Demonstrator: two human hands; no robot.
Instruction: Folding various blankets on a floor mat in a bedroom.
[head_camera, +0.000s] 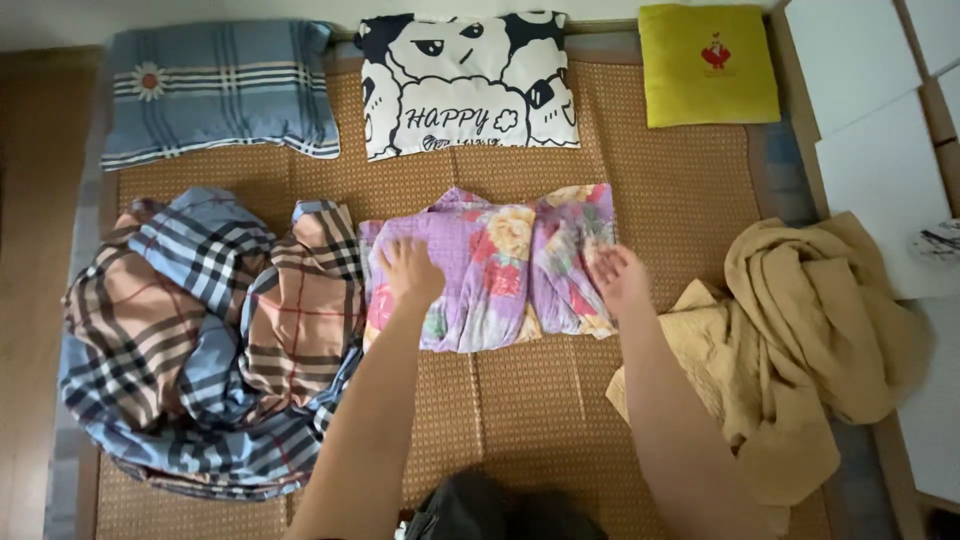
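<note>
Both hands lie flat, fingers spread, on the folded purple floral cloth (490, 268) mid-mat (530, 400): left hand (410, 272) on its left part, right hand (620, 280) at its right edge (plaid blanket (200, 340) just beside, tan blanket (800, 340) right).

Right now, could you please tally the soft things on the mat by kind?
Pillows: 3, blue plaid pillow, black-and-white cartoon pillow, yellow pillow
Loose bedding: 3, plaid quilt, purple floral cloth, tan blanket
Total: 6
</note>
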